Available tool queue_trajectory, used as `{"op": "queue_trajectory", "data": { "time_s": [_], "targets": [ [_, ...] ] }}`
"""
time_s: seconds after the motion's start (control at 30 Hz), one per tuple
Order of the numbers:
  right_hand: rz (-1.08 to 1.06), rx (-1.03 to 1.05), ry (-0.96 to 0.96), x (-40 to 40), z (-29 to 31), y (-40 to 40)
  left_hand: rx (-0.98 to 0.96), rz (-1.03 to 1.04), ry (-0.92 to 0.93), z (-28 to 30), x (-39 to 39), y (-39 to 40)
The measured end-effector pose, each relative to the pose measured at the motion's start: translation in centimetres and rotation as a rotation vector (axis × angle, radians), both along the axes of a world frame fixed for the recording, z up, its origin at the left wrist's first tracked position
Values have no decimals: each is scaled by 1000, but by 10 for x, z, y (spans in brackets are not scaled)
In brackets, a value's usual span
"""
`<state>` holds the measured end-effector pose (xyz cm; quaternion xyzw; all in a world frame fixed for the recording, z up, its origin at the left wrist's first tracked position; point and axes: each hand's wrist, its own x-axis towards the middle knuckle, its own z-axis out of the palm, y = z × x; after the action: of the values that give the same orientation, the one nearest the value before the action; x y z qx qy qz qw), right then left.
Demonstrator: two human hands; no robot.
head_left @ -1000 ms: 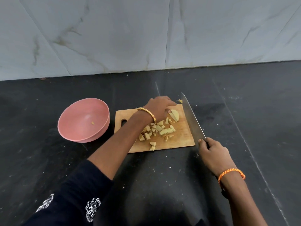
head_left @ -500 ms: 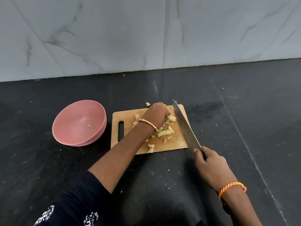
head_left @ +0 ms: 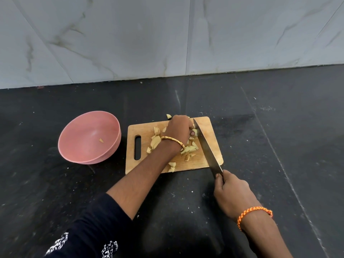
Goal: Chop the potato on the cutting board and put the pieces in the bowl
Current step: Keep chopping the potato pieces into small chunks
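With your left hand (head_left: 179, 130) curled over the potato pieces (head_left: 188, 150) at frame centre, tuck the fingertips back while your right hand (head_left: 231, 193), gripping the knife (head_left: 206, 146), chops straight down onto the cutting board (head_left: 211, 127).

The left hand (head_left: 179, 130) covers part of the potato pieces (head_left: 188, 149), so what its curled fingers hold cannot be told. The right hand (head_left: 231, 194) wraps round the knife (head_left: 206, 146) handle and hides it all. The left arm hides part of the cutting board (head_left: 214, 131). Both arms are cut off at the bottom edge. The scrap in the bowl (head_left: 89, 155) is too small to name.
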<state>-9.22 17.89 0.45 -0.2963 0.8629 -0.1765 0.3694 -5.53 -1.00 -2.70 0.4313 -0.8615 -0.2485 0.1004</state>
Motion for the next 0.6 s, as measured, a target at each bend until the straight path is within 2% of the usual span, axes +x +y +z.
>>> {"op": "queue_trajectory", "data": {
  "time_s": [0.17, 0.33, 0.6],
  "targets": [
    [54, 43, -25, -5, 18, 28, 16, 76, 73, 4, 2, -1],
    [17, -60, -21, -6, 41, 25, 72, 65, 46, 11, 5, -5],
    [-19, -97, 84, -10, 0, -21, 156, 77, 48, 14, 6, -10]
  ]
}}
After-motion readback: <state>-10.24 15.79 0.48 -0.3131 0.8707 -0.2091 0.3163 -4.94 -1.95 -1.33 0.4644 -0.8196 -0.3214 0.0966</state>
